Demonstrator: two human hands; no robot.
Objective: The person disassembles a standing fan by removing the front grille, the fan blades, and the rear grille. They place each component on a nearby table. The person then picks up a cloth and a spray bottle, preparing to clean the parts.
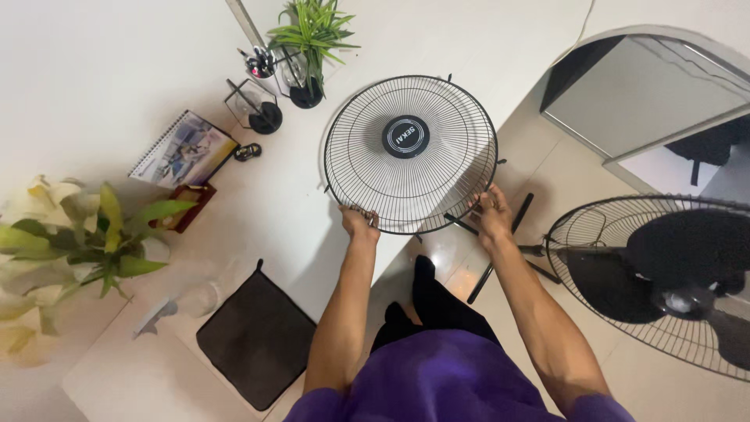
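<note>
Head view: white table [258, 195] edge runs diagonally; bare floor right of it. Fan body [664, 273] with blades stands at right, near right arm. Round fan guard [410, 152] held tilted over table edge, free surface beneath. Dark mat [258, 340] near left corner. Left hand [359, 225] fingers curled tight on guard's lower rim; right hand [492, 211] likewise closed on rim's right side.
</note>
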